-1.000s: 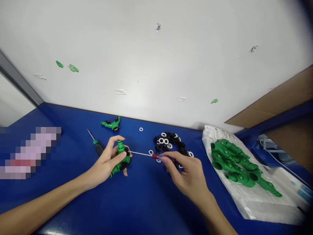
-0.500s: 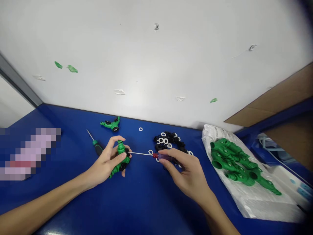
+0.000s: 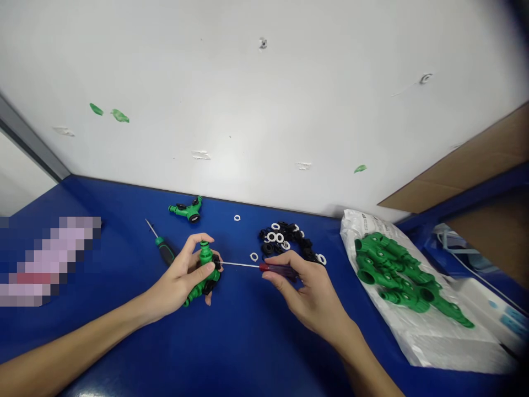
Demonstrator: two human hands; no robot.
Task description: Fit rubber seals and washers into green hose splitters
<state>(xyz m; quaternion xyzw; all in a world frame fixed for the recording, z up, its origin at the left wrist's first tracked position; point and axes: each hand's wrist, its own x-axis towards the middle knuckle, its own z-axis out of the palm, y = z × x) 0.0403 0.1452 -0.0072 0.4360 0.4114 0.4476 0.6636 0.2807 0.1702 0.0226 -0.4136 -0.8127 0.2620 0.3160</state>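
My left hand point(image 3: 188, 271) is closed around a green Y-shaped hose connector point(image 3: 205, 253) with black fittings, partly hidden by the fingers. Between thumb and fingers, my right hand point(image 3: 308, 284) grips a screwdriver point(image 3: 273, 268) with a dark red, see-through handle. Its thin shaft lies nearly level, and the tip meets a black fitting point(image 3: 216, 263) on the connector. Past my left hand lies a second screwdriver point(image 3: 166, 252) with a green and black handle. Farther back is another green connector point(image 3: 192, 211) with black parts.
Black fittings and white rings point(image 3: 285, 237) lie in a loose pile beyond my right hand. Single white rings point(image 3: 237, 218) lie nearby. At right, several green connector bodies point(image 3: 397, 273) rest on a white plastic bag point(image 3: 438, 344). A white wall point(image 3: 248, 110) closes off the blue table's back.
The screwdriver's handle has dropped slightly, and my right hand has shifted a little on it. The tip stays at the connector's black fitting. My left hand holds almost the same pose.
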